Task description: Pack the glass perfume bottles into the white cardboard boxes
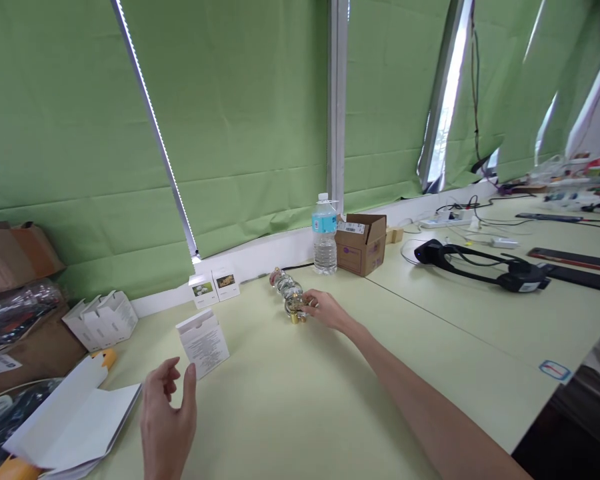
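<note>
My right hand point(325, 308) reaches out to the near end of a row of small clear glass jars point(287, 288) with gold-coloured parts. Its thumb and fingertips close on the nearest small glass jar point(294, 308), whose far side and contents are too small to make out. My left hand point(169, 407) is raised over the table's front left, fingers curved and thumb apart, holding nothing. Just beyond it stands a white carton point(203, 341) with an opened top and printed text, apart from the fingers.
Two white picture boxes point(214, 287) stand by the wall, with several white cartons point(103, 320) farther left. An open notebook point(85, 417) lies front left. A water bottle point(325, 237) and a brown cardboard box point(363, 247) stand behind the jars. A black headset point(480, 267) lies right.
</note>
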Demonstrator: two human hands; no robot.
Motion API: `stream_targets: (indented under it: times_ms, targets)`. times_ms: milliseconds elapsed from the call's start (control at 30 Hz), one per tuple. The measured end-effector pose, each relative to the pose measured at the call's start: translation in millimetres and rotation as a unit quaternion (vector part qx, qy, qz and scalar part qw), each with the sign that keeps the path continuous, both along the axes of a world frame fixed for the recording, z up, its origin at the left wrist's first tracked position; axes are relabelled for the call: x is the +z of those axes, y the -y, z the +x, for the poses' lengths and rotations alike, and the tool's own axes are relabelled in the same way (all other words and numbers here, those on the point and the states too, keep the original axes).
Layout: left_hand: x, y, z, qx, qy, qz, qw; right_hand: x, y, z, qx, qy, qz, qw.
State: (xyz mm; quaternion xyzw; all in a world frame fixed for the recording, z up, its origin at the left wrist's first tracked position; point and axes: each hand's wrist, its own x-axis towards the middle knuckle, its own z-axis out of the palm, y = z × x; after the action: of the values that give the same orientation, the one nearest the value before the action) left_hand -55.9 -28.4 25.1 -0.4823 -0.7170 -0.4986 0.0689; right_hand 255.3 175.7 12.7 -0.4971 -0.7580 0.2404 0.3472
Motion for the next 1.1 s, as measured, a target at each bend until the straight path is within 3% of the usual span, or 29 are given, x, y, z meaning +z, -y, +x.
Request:
stream_targets:
  times_ms: [333,733,1100]
  targets:
    - [-19.4,3.3,16.7,-0.170,-0.096,-0.076,0.978,12.7,19.7,-1.2,0.098,0.010,-0.061,0.993]
    - [-19.7,2.7,21.8,-0.221,-0.097,-0.173,0.955,26.9,50.4,-28.4,0.211,-0.010,-0.120,0.970]
    - [-22.9,0.6,29.0,-0.234,-0.008,-0.194,0.953,32.3,75.6,-56.9,0.242,0.024,-0.037,0.969]
